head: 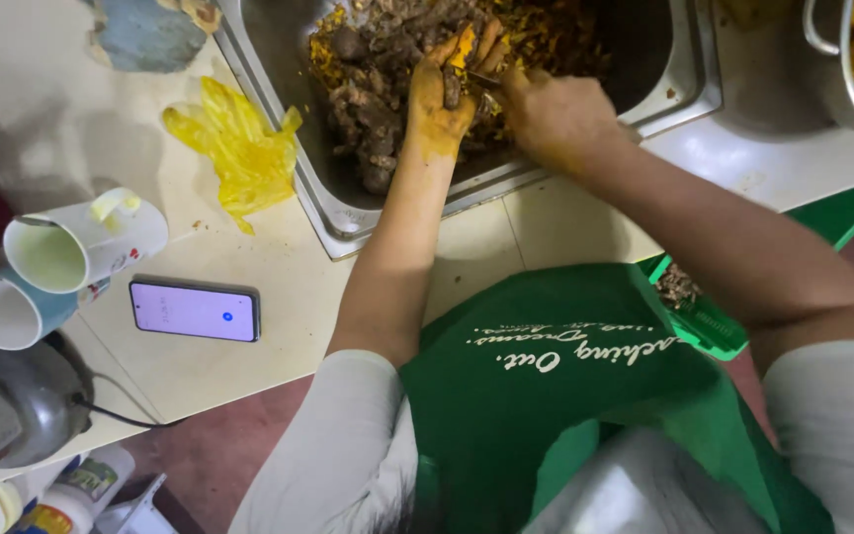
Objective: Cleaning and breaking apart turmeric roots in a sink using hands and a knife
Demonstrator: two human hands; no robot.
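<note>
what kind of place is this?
Probably a working kitchen, likely commercial food prep. Both hands, left hand and right hand, work in a deep steel pan of yellow-stained food; the person wears a green apron, and a yellow glove lies on the counter.

Both hands are working in a steel tray point(343, 213) of brown and yellow food: the left hand point(442, 94) is gripping a piece while the right hand point(555, 114) is pressing a thin tool against it. A yellow glove point(239, 148), a phone point(195, 310) and two cups point(61, 267) are lying on the counter point(249, 366).
</note>
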